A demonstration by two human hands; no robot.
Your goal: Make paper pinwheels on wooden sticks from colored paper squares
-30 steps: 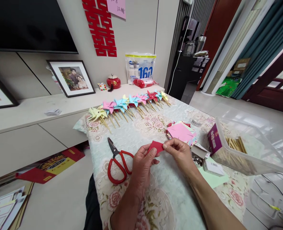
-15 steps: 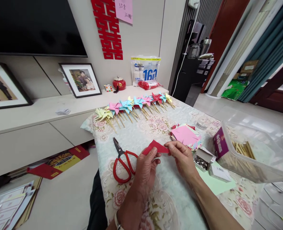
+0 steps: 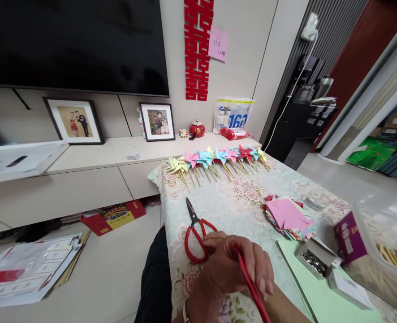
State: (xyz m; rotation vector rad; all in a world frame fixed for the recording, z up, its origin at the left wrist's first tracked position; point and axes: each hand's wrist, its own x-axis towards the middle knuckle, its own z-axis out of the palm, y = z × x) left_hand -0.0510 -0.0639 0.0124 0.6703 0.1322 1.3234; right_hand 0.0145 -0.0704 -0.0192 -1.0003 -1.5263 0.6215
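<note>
My left hand (image 3: 218, 269) is in front, low at the table's near side, its fingers curled round a piece of red paper (image 3: 250, 282). The paper shows nearly edge-on as a narrow strip running down to the bottom of the view. My right forearm (image 3: 282, 307) comes in from the lower right and passes behind the left hand. That right hand is mostly hidden, so its grip does not show. Just left of the hands lie red-handled scissors (image 3: 195, 231), blades pointing away.
Paper pinwheels on sticks (image 3: 218, 159) line the table's far side. To the right are a stack of slit paper squares (image 3: 289, 217), a small box of metal fasteners (image 3: 314, 260), green paper (image 3: 295, 260) and a clear bin of sticks (image 3: 369, 264). A white cabinet (image 3: 84, 188) stands at left.
The view has swung left, so things sit further right. Both hands have come nearer and overlap; the red paper has turned from face-on to edge-on. The scissors still lie on the cloth.
</note>
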